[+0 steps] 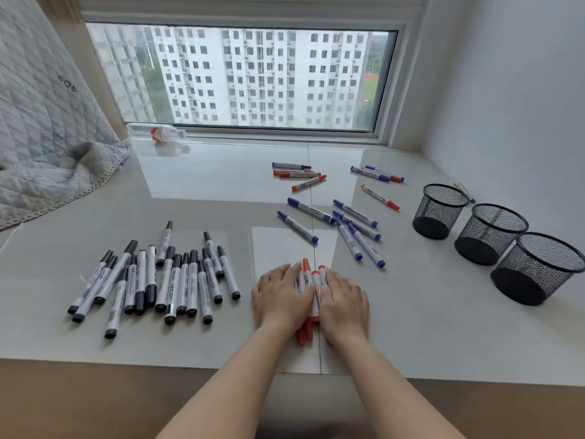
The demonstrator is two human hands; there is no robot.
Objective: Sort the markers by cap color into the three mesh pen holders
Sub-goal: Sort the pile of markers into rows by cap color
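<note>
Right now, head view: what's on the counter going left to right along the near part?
black-capped markers → left hand → red-capped markers → right hand → nearest mesh pen holder

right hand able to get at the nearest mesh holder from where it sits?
Probably yes: the right hand rests on the red markers, and bare tabletop lies between it and the nearest holder.

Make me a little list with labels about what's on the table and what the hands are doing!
left hand: flat on red markers
right hand: flat on the same bunch
black markers: heaped at left
blue markers: scattered in the middle
far markers: red and blue mixed
mesh holders: three at right, nothing seen inside
</note>
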